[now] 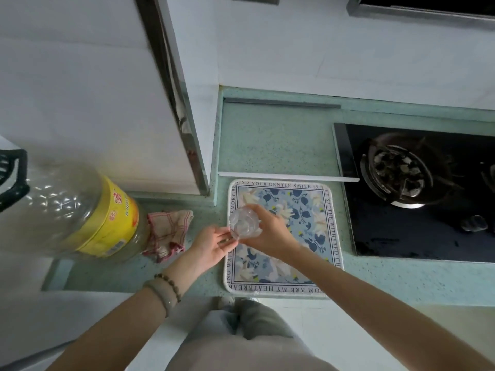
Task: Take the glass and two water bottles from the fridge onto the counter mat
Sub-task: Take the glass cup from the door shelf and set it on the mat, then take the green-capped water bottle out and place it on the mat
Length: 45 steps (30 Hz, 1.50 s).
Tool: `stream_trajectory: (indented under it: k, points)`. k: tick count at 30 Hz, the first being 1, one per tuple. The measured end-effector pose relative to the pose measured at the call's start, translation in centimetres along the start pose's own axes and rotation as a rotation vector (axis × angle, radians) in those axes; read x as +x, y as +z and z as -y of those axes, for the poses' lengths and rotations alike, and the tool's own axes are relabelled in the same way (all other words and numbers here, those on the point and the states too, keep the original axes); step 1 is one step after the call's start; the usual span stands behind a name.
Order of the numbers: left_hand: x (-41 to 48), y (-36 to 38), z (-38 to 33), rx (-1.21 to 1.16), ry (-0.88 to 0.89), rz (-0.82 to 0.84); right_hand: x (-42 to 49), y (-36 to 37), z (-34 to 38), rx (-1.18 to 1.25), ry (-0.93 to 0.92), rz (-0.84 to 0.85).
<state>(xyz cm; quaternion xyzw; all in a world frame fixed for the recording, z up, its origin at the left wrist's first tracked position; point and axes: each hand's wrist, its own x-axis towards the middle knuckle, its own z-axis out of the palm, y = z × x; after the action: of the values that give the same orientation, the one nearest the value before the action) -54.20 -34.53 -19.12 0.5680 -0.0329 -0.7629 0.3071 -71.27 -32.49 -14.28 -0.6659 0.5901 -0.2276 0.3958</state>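
Observation:
A clear patterned glass hangs over the left edge of the blue floral counter mat. My right hand is wrapped around the glass from the right side. My left hand touches the glass's lower left with its fingertips, palm turned up and fingers spread. No water bottles are in view. The white fridge stands closed at the left.
A large clear jug with a yellow label stands on the counter at the left, with a pink checked cloth beside it. A black gas hob lies right of the mat. The green counter's front edge runs below.

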Motion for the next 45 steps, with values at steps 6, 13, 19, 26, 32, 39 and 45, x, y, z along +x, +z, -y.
stream_trajectory:
  k: [6,13,19,26,32,39,45]
  points:
    - [0.6,0.8,0.0,0.07,0.05,-0.021,0.2,-0.4,-0.3,0.013,0.043,-0.014]
    - [0.4,1.3,-0.7,0.094,0.102,0.001,0.6,-0.6,-1.0,0.021,0.066,-0.023]
    - [0.7,0.9,-1.0,0.145,0.104,0.016,1.0,0.0,-0.8,0.004,0.039,-0.008]
    - [1.2,0.1,-1.4,0.194,0.095,0.109,1.0,-0.1,-0.9,-0.008,0.083,0.049]
    - [-1.2,0.3,-5.4,0.63,0.317,0.158,1.3,-3.4,1.0,0.004,0.117,0.184]
    - [-10.9,5.4,-10.2,0.822,0.832,0.365,0.5,-12.3,8.3,0.248,-0.05,-0.129]
    - [-16.4,9.4,-10.1,0.755,1.151,0.542,-2.8,-15.1,10.4,0.4,-0.195,-0.352]
